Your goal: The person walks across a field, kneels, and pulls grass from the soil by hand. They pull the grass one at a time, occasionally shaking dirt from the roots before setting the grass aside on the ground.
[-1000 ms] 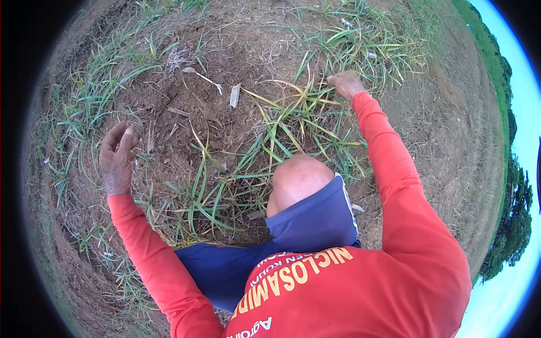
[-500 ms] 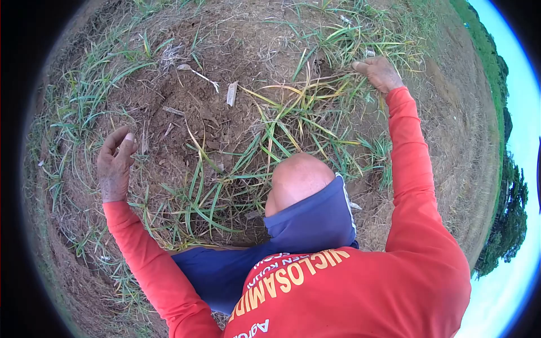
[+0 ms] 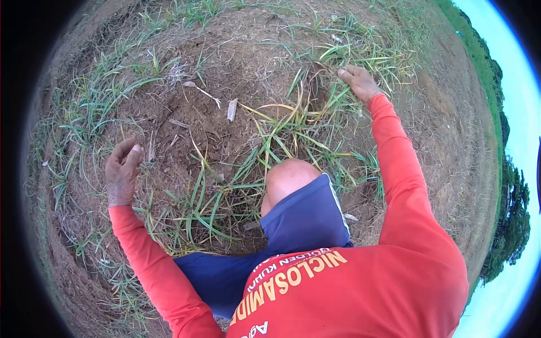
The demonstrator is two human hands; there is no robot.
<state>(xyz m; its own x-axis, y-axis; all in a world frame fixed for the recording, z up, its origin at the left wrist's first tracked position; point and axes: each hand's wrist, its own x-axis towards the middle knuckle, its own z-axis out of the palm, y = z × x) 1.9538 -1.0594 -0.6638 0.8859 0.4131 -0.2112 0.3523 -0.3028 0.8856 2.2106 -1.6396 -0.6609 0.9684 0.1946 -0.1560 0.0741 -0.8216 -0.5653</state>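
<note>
The right hand (image 3: pixel 359 83) reaches forward into a clump of grass (image 3: pixel 315 107), fingers curled closed around its blades at the far edge of a patch of bare soil (image 3: pixel 208 121). The left hand (image 3: pixel 122 172) hangs half-open and empty above sparse grass. A pale stick (image 3: pixel 231 110) lies on the soil. A bent knee (image 3: pixel 285 179) hides the ground beneath.

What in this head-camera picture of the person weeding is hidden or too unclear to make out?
- Right hand: its fingertips are buried among the grass blades, so its grip cannot be told.
- Shirt lettering: upside down, partly cut off by the bottom edge.
- Pale scrap on the soil: too small to identify.
- Left hand: only its back shows.
</note>
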